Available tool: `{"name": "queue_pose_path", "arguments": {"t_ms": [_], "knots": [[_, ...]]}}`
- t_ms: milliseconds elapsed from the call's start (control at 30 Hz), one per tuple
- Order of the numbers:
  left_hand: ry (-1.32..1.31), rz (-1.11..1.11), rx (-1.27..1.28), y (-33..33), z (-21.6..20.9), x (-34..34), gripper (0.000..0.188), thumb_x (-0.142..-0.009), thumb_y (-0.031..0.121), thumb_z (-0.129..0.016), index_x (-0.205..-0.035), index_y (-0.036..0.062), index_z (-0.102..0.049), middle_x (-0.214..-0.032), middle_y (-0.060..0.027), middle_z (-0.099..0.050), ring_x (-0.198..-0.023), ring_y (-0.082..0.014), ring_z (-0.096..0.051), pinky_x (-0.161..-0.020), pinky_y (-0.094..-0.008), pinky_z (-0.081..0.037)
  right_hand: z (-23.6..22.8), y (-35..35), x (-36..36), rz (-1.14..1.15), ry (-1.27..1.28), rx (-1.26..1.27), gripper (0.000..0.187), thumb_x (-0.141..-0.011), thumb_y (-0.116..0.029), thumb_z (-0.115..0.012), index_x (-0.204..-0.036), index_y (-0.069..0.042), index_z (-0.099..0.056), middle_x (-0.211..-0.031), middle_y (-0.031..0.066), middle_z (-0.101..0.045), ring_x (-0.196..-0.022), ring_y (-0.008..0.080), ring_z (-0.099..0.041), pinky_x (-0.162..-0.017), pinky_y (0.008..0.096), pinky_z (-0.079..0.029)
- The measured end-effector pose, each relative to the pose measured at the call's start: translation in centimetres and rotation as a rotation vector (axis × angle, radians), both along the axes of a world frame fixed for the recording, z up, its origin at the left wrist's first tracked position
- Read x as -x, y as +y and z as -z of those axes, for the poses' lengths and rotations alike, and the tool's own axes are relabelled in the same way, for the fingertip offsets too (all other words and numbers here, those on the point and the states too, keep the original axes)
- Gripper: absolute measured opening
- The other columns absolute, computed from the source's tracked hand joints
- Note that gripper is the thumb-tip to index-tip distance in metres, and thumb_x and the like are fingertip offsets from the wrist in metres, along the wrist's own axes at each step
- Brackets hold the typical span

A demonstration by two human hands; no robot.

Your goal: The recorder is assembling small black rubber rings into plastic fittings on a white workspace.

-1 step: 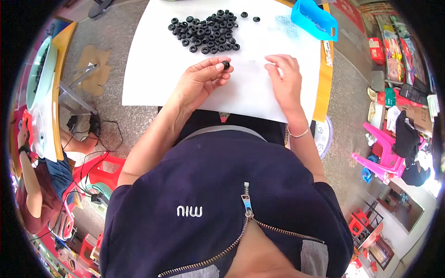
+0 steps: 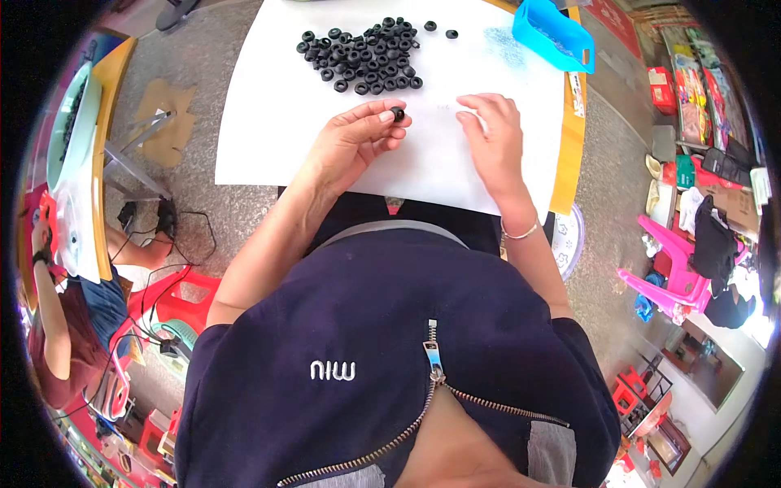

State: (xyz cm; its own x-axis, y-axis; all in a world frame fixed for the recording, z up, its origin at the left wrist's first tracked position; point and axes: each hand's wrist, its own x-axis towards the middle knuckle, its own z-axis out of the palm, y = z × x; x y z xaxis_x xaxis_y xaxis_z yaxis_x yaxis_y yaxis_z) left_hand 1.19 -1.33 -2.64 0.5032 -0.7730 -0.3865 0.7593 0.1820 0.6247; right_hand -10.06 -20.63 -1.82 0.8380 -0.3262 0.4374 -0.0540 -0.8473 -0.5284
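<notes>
Between the thumb and index finger of my left hand (image 2: pixel 354 138) is a small black ring-shaped piece (image 2: pixel 398 115), with its hole facing right. My right hand (image 2: pixel 495 140) hovers over the white tabletop (image 2: pixel 285 146), to the right of that piece. Its thumb and fingers are curved but apart, and I see nothing in them. Farther back lies a pile of the same black ring-shaped pieces (image 2: pixel 358 57), with two loose ones (image 2: pixel 430 26) to its right.
A blue plastic basket (image 2: pixel 553 37) stands at the table's far right corner, beside scattered blue specks (image 2: pixel 508 45). At far left, another person (image 2: pixel 61 325) sits by a second table. A pink stool (image 2: pixel 679 272) with dark clothes on it stands at right.
My right hand has shifted slightly left, toward the piece in my left hand. My left hand keeps its pinch and has barely moved.
</notes>
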Motion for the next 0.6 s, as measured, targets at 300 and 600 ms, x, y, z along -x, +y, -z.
{"name": "queue_pose_path", "arguments": {"t_ms": [300, 600], "knots": [[0.083, -0.005, 0.085, 0.5, 0.6, -0.5, 0.027, -0.092, 0.007, -0.051, -0.116, -0.0051, -0.053, -0.100, -0.0129, -0.063, -0.082, -0.0144, -0.062, -0.075, -0.0241, -0.052, 0.7, 0.6, -2.6, -0.119, 0.124, 0.252, 0.011, -0.078, -0.003, -0.062, -0.088, -0.007, -0.064, -0.081, 0.0069, -0.058, -0.076, 0.0218, -0.053, -0.071, 0.0340, -0.039], [0.088, -0.011, 0.151, 0.3, 1.1, -0.6, 0.025, -0.092, 0.007, -0.050, -0.115, -0.0036, -0.053, -0.097, -0.0105, -0.064, -0.082, -0.0133, -0.062, -0.075, -0.0233, -0.052, -1.5, 5.4, -3.8, -0.168, -0.049, -0.920, 0.008, -0.084, -0.003, -0.060, -0.091, 0.000, -0.064, -0.088, 0.0045, -0.063, -0.076, 0.0094, -0.058, -0.070, 0.0228, -0.048]]}}
